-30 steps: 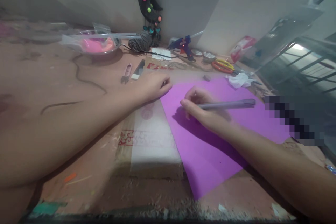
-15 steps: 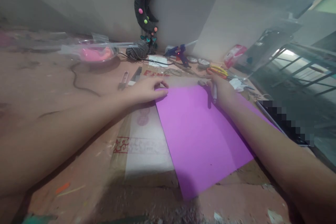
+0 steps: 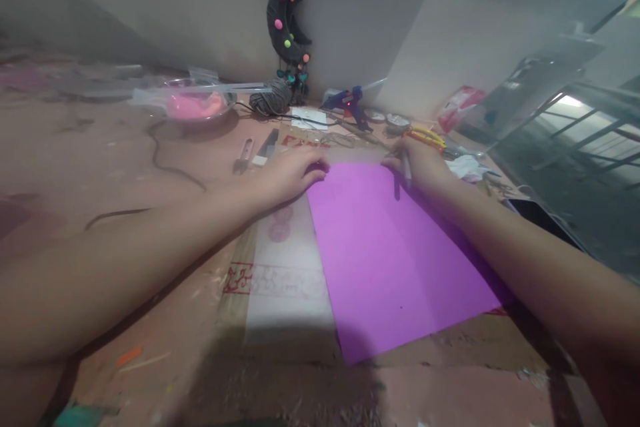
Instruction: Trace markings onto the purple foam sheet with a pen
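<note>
A purple sheet of paper (image 3: pixel 390 260) lies slightly turned on top of a white printed sheet (image 3: pixel 280 280) and brown card. At its top left corner is my left hand (image 3: pixel 295 173), thumb and fingertips closing on the edge. My right hand (image 3: pixel 420 160) rests by the far edge, fingers curled around a slim greyish pen (image 3: pixel 407 170) that points down toward me. The thumb and fingertips of that hand touch the sheet's top edge; part of the pen is hidden by the fingers.
Behind my hands lie a pink cutter (image 3: pixel 245 152), a blue glue gun (image 3: pixel 353 103), grey yarn (image 3: pixel 271 98) and yellow-handled pliers (image 3: pixel 427 137). A plastic-wrapped pink bundle (image 3: pixel 193 105) sits back left. A phone (image 3: pixel 543 219) lies at right. A moon ornament (image 3: pixel 283 23) hangs at the wall.
The view has shifted slightly, so things sit further right. My right hand's fingers have moved to the sheet's top edge, and the sheet has shifted a little away from me. Both hands remain at it.
</note>
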`<state>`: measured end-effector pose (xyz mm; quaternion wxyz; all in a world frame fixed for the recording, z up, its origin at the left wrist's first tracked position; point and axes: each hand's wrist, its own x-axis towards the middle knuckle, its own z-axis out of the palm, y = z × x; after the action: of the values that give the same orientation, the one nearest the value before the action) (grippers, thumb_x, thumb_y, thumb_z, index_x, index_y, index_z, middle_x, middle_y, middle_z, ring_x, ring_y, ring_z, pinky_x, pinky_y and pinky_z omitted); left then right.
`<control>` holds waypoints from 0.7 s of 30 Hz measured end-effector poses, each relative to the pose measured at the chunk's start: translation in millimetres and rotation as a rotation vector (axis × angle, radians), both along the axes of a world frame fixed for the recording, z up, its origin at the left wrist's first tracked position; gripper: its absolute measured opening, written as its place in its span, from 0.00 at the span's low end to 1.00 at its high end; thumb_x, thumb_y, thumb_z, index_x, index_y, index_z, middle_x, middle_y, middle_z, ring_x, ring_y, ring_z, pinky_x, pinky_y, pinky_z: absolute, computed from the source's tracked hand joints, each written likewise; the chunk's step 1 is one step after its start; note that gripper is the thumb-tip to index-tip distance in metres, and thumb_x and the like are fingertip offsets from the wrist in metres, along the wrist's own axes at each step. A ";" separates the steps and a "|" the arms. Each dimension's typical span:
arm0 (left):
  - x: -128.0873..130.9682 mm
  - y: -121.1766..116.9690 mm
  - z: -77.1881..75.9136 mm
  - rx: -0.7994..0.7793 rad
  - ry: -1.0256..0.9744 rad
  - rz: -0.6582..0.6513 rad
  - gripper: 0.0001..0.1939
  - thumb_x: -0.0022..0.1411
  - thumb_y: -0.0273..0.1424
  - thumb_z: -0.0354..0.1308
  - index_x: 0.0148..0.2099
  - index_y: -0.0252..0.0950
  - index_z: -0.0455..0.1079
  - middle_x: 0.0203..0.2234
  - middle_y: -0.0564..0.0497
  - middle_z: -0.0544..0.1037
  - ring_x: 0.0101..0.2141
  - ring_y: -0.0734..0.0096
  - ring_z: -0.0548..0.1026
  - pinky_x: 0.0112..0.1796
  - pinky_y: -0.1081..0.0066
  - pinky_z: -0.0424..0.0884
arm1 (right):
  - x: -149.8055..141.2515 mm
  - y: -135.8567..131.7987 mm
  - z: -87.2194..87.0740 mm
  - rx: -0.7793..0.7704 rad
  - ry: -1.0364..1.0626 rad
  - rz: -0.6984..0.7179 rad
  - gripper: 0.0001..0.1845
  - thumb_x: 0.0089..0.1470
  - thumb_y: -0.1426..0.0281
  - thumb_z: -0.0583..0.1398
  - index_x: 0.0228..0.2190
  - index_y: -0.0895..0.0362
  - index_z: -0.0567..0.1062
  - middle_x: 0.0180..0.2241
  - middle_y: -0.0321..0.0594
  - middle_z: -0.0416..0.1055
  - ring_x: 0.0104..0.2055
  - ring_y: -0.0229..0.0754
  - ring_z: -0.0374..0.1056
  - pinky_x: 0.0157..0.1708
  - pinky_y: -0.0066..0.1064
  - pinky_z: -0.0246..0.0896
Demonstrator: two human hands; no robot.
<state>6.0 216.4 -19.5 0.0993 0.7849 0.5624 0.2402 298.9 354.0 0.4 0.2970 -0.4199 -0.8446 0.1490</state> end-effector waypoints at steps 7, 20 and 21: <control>-0.4 0.7 -0.1 0.105 0.074 -0.040 0.13 0.72 0.34 0.55 0.45 0.39 0.82 0.50 0.43 0.79 0.54 0.52 0.73 0.59 0.52 0.65 | -41.2 -105.8 26.4 -0.311 -0.023 0.250 0.05 0.59 0.67 0.66 0.37 0.53 0.77 0.35 0.40 0.82 0.36 0.45 0.78 0.37 0.35 0.69; -25.0 0.1 13.8 -0.352 0.143 -0.339 0.44 0.60 0.49 0.65 0.75 0.46 0.62 0.78 0.45 0.54 0.78 0.47 0.46 0.73 0.48 0.46 | -42.5 -135.7 19.0 -0.127 -0.224 0.704 0.06 0.64 0.73 0.61 0.42 0.53 0.77 0.40 0.41 0.81 0.41 0.43 0.76 0.40 0.34 0.69; -25.7 0.6 14.0 -0.350 0.144 -0.343 0.44 0.60 0.50 0.66 0.76 0.47 0.62 0.78 0.46 0.54 0.78 0.47 0.45 0.73 0.47 0.46 | -43.6 -137.1 17.1 -0.108 -0.223 0.707 0.05 0.65 0.73 0.61 0.41 0.53 0.77 0.40 0.42 0.80 0.41 0.43 0.76 0.40 0.34 0.69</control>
<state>-19.7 216.9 -5.5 0.2327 0.8549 0.4596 0.0621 255.3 216.9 17.5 0.1109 -0.1310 -0.9555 0.2401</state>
